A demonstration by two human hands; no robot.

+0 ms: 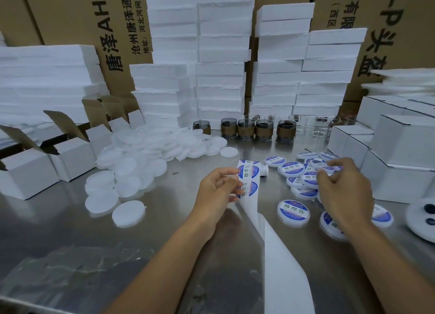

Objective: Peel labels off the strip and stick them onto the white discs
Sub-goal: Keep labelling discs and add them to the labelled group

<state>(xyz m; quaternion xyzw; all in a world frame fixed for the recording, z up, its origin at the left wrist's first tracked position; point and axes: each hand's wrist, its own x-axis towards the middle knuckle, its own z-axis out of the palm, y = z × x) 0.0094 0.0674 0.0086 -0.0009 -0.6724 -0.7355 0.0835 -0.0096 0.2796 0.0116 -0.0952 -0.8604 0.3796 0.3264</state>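
Two labels (247,172) on strip (250,206), perhaps twelve labelled discs (293,212).

Cool, even light, soft glare on steel table (70,231); wide-angle bends edges, right grip (341,196) slightly motion-blurred.

Steel table (58,231) in front of me. Behind it: stacked white foam slabs (221,54) against printed cardboard cartons (70,14). On my left, small white boxes (70,158) with flaps open; on my right, closed white boxes (400,148), stacked. Far edge: row of dark cups with brown sleeves (246,128), with clear glasses (317,125) beside them. Clear plastic film (82,273) near left.
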